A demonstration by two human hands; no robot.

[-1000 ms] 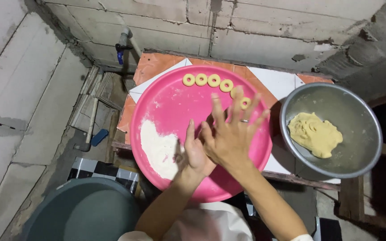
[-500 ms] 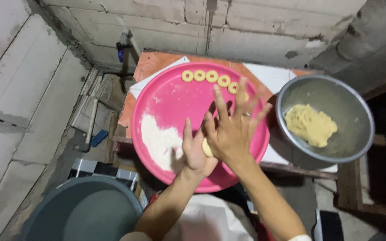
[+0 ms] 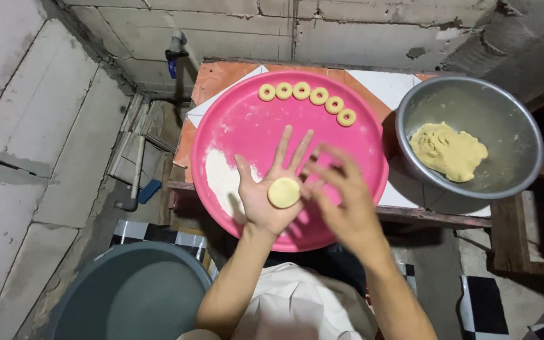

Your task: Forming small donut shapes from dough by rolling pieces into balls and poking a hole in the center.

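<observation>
Right hand (image 3: pixel 341 201) lifted, blurred; dough disc (image 3: pixel 283 192) uncovered.

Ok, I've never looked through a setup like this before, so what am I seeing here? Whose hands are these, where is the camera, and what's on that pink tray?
There is no machine: these are one person's two bare hands, filmed by a camera worn on their head and looking straight down. The left hand is open, palm up, with a flattened round disc of yellow dough lying on it. The right hand hovers just beside it, blurred by motion, fingers loosely spread and holding nothing visible. Beneath them is a big round pink tray on a tiled table. Along the tray's far edge sit six small dough rings in a curved row, and a patch of white flour lies on its left side. To the right stands a metal bowl with a lump of dough. A grey tub stands on the floor at lower left.
</observation>
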